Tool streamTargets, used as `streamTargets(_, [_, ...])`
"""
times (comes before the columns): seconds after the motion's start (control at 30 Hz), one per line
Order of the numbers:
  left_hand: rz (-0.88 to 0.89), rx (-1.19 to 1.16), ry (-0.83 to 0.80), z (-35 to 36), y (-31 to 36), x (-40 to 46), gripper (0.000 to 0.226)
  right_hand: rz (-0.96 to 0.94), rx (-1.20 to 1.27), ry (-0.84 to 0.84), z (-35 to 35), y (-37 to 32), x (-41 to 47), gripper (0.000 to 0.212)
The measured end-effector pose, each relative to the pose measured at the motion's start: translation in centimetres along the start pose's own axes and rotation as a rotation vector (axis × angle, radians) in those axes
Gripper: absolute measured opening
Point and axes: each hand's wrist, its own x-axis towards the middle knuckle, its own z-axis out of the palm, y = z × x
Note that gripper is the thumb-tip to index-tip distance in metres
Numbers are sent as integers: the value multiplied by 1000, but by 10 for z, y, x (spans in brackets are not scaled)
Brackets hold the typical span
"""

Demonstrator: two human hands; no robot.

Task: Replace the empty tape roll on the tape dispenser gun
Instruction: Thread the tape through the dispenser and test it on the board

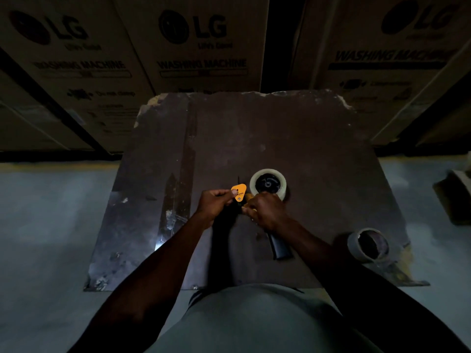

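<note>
The tape dispenser gun (280, 247) lies on a dark worn table (293, 138), its black handle pointing toward me. A pale tape roll (254, 183) sits on the gun's black hub. My left hand (215, 203) pinches the gun's orange front plate (239, 191). My right hand (267, 211) grips the gun's orange body just below the roll. A bare cardboard core (368, 244) lies apart at the table's right near corner.
Big cardboard washing-machine boxes (201, 42) stand close behind the table. A pale floor (51, 212) spreads on both sides. A dark object (456, 197) sits on the floor at the far right. The scene is dim.
</note>
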Motion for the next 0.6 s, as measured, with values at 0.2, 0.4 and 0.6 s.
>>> streamTargets(0.2, [33,-21,4,0,-6,1,28,153,57,301,8,-10,-24,24])
streamTargets(0.4, [46,-53,45,5,-8,-2,25,571,528,39,0,20,-65,43])
streamTargets(0.6, [-9,-229,94,11,-9,-5,30,823,1415,-522,7,27,-61,19])
